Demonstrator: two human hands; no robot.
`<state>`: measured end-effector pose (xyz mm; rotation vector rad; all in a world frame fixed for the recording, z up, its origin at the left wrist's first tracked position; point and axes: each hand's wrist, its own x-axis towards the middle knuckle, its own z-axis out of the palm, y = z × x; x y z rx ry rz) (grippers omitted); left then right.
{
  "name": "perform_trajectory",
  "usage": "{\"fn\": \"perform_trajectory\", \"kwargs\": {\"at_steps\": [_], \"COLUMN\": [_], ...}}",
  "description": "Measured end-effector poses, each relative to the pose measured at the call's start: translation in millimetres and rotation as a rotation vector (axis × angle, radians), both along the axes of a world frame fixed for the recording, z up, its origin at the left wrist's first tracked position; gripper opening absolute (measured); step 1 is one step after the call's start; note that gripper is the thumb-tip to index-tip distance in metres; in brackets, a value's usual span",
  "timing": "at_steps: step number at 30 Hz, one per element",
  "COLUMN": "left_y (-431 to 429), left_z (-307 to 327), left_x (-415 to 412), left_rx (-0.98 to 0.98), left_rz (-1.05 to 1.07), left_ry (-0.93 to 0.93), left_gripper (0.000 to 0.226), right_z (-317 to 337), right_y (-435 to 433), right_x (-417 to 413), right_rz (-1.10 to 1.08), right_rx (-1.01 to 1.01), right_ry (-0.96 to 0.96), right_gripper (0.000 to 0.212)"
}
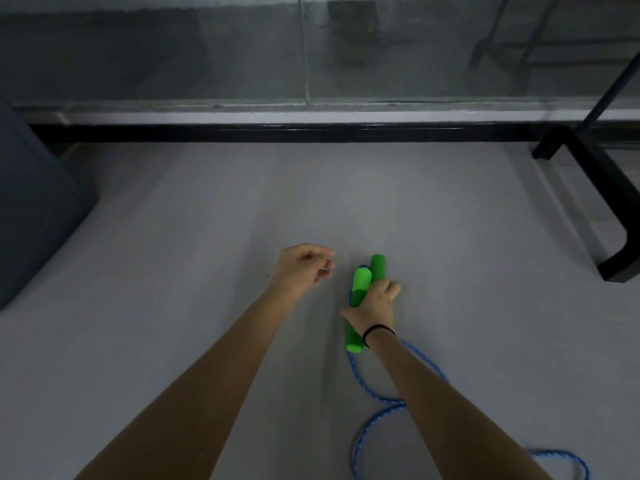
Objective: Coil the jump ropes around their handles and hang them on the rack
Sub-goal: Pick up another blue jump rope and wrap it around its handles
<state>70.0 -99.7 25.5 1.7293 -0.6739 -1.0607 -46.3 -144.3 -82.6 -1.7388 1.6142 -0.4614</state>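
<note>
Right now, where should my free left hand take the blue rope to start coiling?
Probably the stretch just below the green handles, coming from the left: there the blue rope lies bare on the floor, while farther on it passes behind your right forearm.

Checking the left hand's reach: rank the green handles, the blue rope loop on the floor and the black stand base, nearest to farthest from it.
1. green handles, just right of the left hand, gripped by the right hand.
2. blue rope loop, on the floor, lower right.
3. black stand base, far right.
</note>
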Motion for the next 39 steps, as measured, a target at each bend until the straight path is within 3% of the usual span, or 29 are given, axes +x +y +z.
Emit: {"fn": "perform_trajectory", "kwargs": {"at_steps": [3, 5, 7, 13, 16, 18, 25, 29, 32, 35, 38, 39], "left_y": [2, 2, 0, 2, 10, 16, 30, 39, 46, 52, 57, 60], "left_z": [13, 25, 40, 114, 166, 207, 372, 483, 568, 651, 735, 762], "left_x": [-8, -14, -23, -42, -42, -43, -47, -43, -43, -42, -41, -41], "left_rx": [0.038, 0.063, 0.067, -0.181, -0.253, -0.287, -0.402, -0.465, -0.502, -0.558, -0.619, -0.638], "left_rz": [-0.004, -0.047, -0.094, -0.021, 0.002, 0.003, 0.027, -0.004, -0.061, -0.077, -0.105, -0.115], "left_ry": [0.016, 0.008, 0.002, -0.077, -0.105, -0.099, 0.034, 0.034, 0.004, -0.049, -0.051, -0.059], "left_gripper": [0.006, 0.034, 0.046, 0.001, 0.004, 0.004, 0.016, 0.005, 0.012, 0.024, 0.028, 0.028], "right_z": [38, 68, 97, 196, 261, 308, 486, 592, 674, 761, 846, 872], "right_y": [0, -1, 1, 14, 9, 6, 16, 27, 37, 46, 50, 49], "right_x": [1, 4, 4, -10, -30, -43, -56, -57, -58, -58, -54, -52], "right_rz": [-0.020, 0.027, 0.097, 0.325, 0.450, 0.498, 0.599, 0.592, 0.556, 0.485, 0.387, 0.347], "right_rx": [-0.125, -0.210, -0.301, -0.402, -0.271, -0.235, -0.493, -0.671, -0.719, -0.668, -0.602, -0.587], "right_ry": [-0.261, -0.348, -0.408, -0.439, -0.447, -0.466, -0.322, -0.179, -0.162, -0.351, -0.572, -0.621], "right_gripper": [0.061, 0.063, 0.062, 0.064, 0.057, 0.045, 0.041, 0.049, 0.052, 0.046, 0.018, 0.020]}}
